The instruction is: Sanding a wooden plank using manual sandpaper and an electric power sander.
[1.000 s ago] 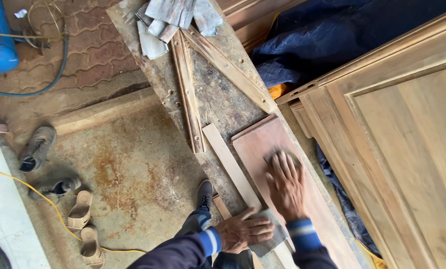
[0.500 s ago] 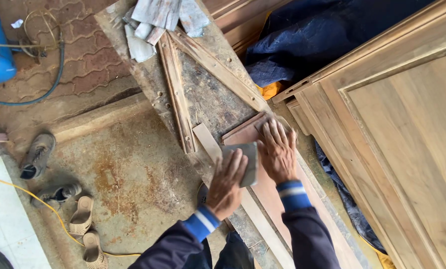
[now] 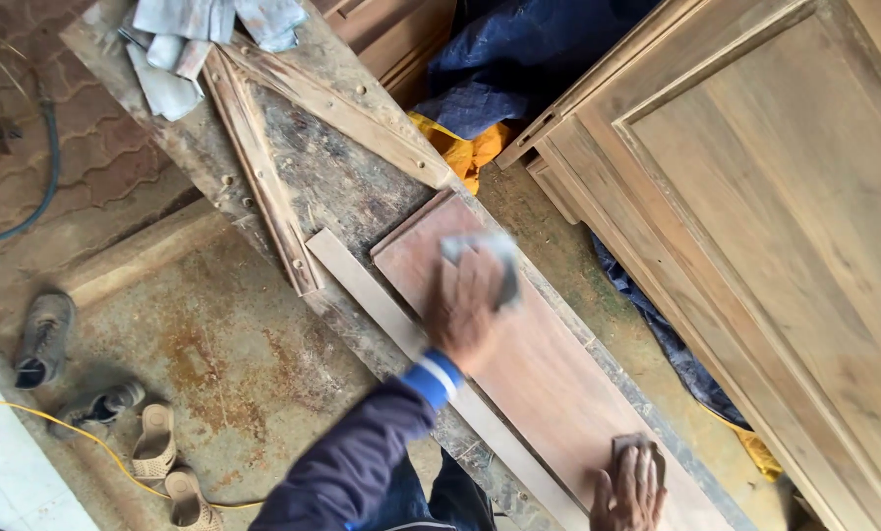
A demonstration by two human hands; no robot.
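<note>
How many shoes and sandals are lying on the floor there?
4: a dark shoe at far left, another shoe below it, and two tan sandals beside those. More may lie outside the frame.

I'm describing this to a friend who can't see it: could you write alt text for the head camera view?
Seen from above, a person's left hand presses a grey sanding sheet onto a reddish wooden board lying on a worn workbench, while the right hand rests on the board's near end. A pale wood strip lies alongside, with paneled wooden doors to the right and shoes and sandals on the floor.
</note>
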